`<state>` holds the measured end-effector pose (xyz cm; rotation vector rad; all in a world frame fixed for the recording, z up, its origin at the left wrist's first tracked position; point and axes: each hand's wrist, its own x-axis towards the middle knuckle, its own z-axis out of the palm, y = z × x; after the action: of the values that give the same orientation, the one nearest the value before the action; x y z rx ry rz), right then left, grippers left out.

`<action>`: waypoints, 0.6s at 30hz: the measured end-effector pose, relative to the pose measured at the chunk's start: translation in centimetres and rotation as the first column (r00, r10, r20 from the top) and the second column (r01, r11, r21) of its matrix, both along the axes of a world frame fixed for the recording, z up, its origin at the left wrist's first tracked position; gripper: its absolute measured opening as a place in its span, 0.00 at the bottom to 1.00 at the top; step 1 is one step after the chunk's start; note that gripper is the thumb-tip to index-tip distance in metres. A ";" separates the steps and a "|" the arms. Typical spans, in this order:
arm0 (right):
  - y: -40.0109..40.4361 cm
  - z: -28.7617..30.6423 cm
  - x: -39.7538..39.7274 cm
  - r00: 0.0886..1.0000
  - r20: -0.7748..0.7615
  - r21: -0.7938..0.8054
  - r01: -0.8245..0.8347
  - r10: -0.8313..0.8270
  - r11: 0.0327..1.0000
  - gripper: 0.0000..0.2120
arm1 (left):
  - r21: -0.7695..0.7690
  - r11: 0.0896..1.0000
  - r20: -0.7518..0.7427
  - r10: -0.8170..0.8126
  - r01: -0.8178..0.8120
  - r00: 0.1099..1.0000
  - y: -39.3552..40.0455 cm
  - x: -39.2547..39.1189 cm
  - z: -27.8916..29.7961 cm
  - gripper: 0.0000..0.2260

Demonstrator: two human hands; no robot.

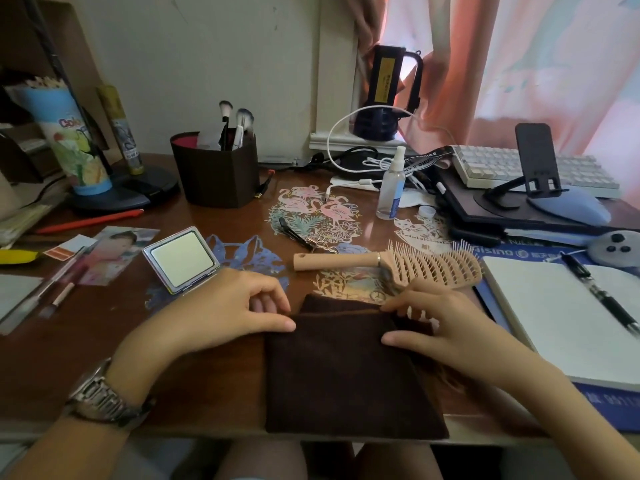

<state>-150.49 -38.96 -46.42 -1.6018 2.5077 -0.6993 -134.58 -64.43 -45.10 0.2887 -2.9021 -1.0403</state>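
Near: one left hand [221, 306], one right hand [446, 323], one brown cloth [346, 375]. Middle: one hairbrush [415, 265], one compact mirror [181, 259], one spray bottle [391, 188]. Far: two makeup brushes [225, 110], one keyboard [491, 168], one phone stand [535, 150]; right: one notebook [554, 313].

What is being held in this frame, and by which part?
The folded brown cloth: the left hand pinches its far left corner, the right hand its far right corner.

bare desk [214, 375] lies open between the left hand [221, 313] and the near edge, while beyond the brown cloth [346, 375] the hairbrush [398, 266], mirror [181, 259] and notebook [561, 317] crowd the way.
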 end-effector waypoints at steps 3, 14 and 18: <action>-0.5 0.4 0.4 0.999 0.020 0.075 0.036 -0.038 0.997 0.18 | 0.010 1.000 0.024 0.002 -0.002 1.000 0.1 0.2 0.0 0.08; -1.2 1.0 1.6 0.962 0.250 0.017 0.111 -0.112 0.994 0.08 | 0.040 0.999 0.125 -0.003 -0.002 0.992 0.1 -0.9 0.0 0.06; -0.9 1.0 1.9 0.963 0.231 -0.080 0.164 -0.142 0.983 0.07 | 0.076 0.997 0.068 -0.002 -0.003 0.998 0.4 -0.9 0.3 0.05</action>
<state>-148.59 -39.81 -45.42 -1.2802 2.4826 -0.9775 -135.52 -64.06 -44.84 0.3346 -2.9258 -1.1653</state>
